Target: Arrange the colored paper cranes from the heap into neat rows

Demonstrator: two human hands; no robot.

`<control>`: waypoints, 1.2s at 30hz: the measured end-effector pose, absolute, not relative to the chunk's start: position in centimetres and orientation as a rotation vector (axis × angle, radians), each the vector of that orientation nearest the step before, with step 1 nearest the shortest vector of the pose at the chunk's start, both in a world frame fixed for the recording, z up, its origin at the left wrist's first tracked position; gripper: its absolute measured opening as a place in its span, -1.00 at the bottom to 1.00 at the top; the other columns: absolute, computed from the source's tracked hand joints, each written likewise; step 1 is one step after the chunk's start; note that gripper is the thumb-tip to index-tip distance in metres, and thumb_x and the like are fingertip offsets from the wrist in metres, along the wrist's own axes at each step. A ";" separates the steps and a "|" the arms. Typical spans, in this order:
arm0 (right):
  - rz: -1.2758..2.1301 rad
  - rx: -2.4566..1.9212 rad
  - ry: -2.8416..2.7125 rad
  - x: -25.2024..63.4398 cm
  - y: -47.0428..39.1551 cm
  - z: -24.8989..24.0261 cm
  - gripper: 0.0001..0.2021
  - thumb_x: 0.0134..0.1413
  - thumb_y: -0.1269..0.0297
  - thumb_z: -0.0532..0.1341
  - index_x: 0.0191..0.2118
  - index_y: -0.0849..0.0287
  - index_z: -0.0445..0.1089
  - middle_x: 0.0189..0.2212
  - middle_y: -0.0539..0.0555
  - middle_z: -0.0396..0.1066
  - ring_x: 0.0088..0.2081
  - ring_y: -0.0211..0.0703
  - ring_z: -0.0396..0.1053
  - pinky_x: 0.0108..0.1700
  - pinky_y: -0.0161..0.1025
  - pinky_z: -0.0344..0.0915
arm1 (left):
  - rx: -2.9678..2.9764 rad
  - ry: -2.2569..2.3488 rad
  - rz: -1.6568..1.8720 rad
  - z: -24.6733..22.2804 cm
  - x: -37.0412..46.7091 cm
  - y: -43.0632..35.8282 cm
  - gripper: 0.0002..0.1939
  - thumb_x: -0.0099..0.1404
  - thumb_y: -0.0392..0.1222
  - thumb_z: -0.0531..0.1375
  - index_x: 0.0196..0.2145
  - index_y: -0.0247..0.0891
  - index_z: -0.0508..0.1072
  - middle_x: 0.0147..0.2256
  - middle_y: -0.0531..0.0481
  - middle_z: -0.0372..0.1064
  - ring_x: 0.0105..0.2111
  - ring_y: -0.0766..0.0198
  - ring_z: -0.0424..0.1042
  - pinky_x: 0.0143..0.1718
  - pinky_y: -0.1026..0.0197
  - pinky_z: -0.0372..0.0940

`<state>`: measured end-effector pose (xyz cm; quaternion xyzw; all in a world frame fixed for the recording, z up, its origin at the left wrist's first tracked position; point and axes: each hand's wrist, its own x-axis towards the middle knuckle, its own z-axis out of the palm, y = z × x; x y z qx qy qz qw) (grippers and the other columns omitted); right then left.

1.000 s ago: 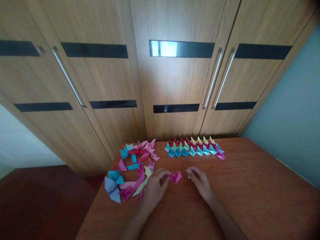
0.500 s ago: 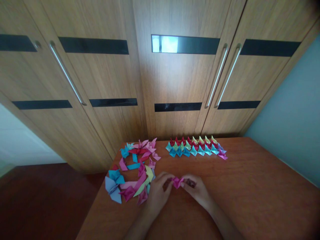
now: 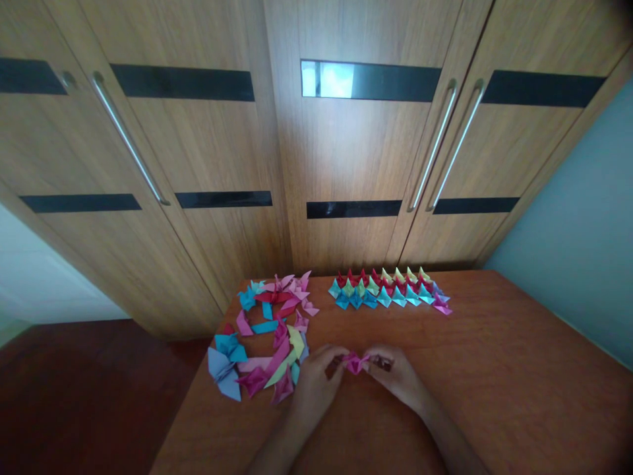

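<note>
Between my two hands is a small pink folded-paper piece (image 3: 355,363), held above the front-middle of the table. My left hand (image 3: 321,376) pinches its left tip between thumb and fingers. The opposite tip is pinched by my right hand (image 3: 394,375). The piece spreads sideways, with a dip along its upper middle. Just left of my left hand lies a loose heap of origami pieces (image 3: 254,381) in pink, blue, yellow and lilac, partly hidden by that hand.
Neat rows of folded-paper pieces (image 3: 390,290) in red, yellow, green, blue and purple stand along the back of the wooden table (image 3: 514,369). Behind it rises a wooden wardrobe (image 3: 346,158) with long metal handles. A pale blue wall (image 3: 583,251) borders the right side.
Both hands have shifted slightly to the right with the pink paper piece, which looks a little wider now. The view has tilted slightly; the other paper pieces stay in place.
</note>
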<state>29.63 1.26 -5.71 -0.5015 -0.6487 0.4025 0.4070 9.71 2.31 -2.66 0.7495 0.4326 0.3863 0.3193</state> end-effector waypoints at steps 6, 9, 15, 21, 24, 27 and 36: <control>0.786 -1.447 -1.471 34.0 2.0 -6.3 -0.71 0.06 0.05 0.17 -0.29 0.18 0.46 -0.43 0.05 0.47 -0.38 -0.17 0.39 -0.33 -0.31 0.29 | 1.964 1.216 1.057 -3.0 9.5 2.2 -0.68 0.25 -0.37 0.08 -0.06 -0.17 0.39 -0.16 -0.01 0.42 -0.22 0.27 0.43 -0.12 0.18 0.33; 0.584 -1.639 -1.339 38.6 2.4 -7.2 -0.62 0.03 -0.04 0.14 -0.23 0.18 0.45 -0.36 0.10 0.51 -0.30 -0.06 0.44 -0.26 -0.25 0.33 | 1.982 1.207 1.041 -3.0 9.6 2.0 -0.66 0.26 -0.36 0.07 -0.03 -0.16 0.37 -0.12 -0.03 0.40 -0.22 0.27 0.43 -0.11 0.16 0.34; 0.169 -2.126 -1.289 45.8 2.5 -8.6 -0.59 0.05 -0.04 0.06 -0.20 0.16 0.45 -0.33 0.13 0.53 -0.26 0.02 0.48 -0.26 -0.23 0.31 | 2.003 1.156 1.019 -2.6 10.1 1.4 -0.63 0.22 -0.38 0.07 -0.02 -0.15 0.37 -0.09 -0.04 0.38 -0.23 0.26 0.43 -0.11 0.16 0.35; 0.107 -2.542 -1.312 45.7 3.7 -7.5 -0.55 0.13 -0.06 -0.03 -0.09 0.08 0.43 -0.27 0.19 0.51 -0.27 0.07 0.47 -0.36 -0.21 0.30 | 2.028 1.135 0.964 -2.5 10.2 1.1 -0.63 0.24 -0.39 0.06 -0.03 -0.13 0.37 -0.06 -0.03 0.36 -0.19 0.27 0.42 -0.08 0.16 0.33; 0.155 -2.632 -1.316 45.2 4.5 -7.0 -0.52 0.15 -0.08 -0.07 -0.05 0.05 0.42 -0.26 0.21 0.50 -0.24 0.09 0.47 -0.32 -0.17 0.32 | 2.035 1.140 0.968 -2.7 10.2 1.2 -0.64 0.24 -0.39 0.05 -0.04 -0.13 0.38 -0.06 -0.03 0.36 -0.12 0.24 0.39 -0.06 0.15 0.32; 0.174 -2.653 -1.314 45.0 5.1 -7.0 -0.51 0.16 -0.08 -0.08 -0.02 0.04 0.39 -0.24 0.22 0.50 -0.22 0.10 0.46 -0.28 -0.14 0.33 | 2.052 1.133 0.978 -2.6 10.2 1.2 -0.65 0.24 -0.39 0.06 -0.06 -0.13 0.39 -0.06 -0.03 0.37 -0.08 0.23 0.38 -0.04 0.15 0.32; 0.185 -2.644 -1.281 44.7 5.7 -6.8 -0.55 0.16 -0.07 -0.06 -0.02 0.00 0.39 -0.19 0.23 0.48 -0.19 0.10 0.45 -0.22 -0.10 0.33 | 2.078 1.098 0.954 -2.5 10.2 1.1 -0.68 0.24 -0.39 0.06 -0.10 -0.11 0.42 -0.07 0.00 0.38 -0.06 0.25 0.37 0.01 0.16 0.29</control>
